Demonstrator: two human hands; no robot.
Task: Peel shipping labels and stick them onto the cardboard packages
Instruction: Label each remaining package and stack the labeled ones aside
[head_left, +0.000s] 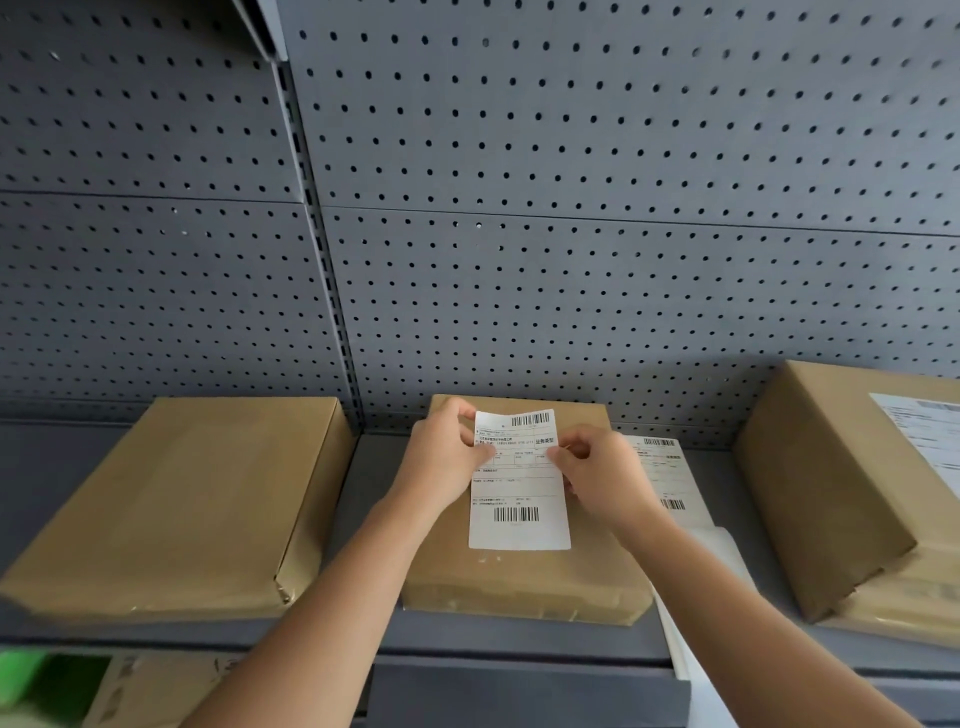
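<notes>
White rectangular paper shipping label (519, 499) over top of brown cardboard middle box (519, 577), long axis front-to-back; left hand (447, 452) grip pinches its left edge, right hand (597, 467) grip pinches right edge, equally near; near end seems down on box, far end likely unpressed

"业务类型" on the white shipping label (519, 525); remaining small print unreadable
</notes>
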